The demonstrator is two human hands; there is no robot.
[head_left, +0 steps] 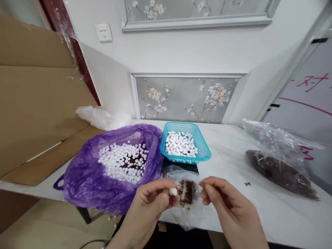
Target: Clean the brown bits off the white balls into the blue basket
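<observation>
Between the thumb and fingers of my left hand is a small white ball. My right hand faces it a short way to the right, thumb and fingertips pinched together; anything in that pinch is too small or hidden to make out. Below and between both hands lies a clear plastic bag with small reddish-brown pieces in it. Just beyond my hands stands a turquoise basket of white balls. To its left, an open purple plastic bag holds many white balls with some dark brown bits among them.
On the right of the white table rests a clear bag of dark brown material. Small brown bits lie near it. A large cardboard box borders the left side, beside a crumpled white bag. A panelled wall stands behind.
</observation>
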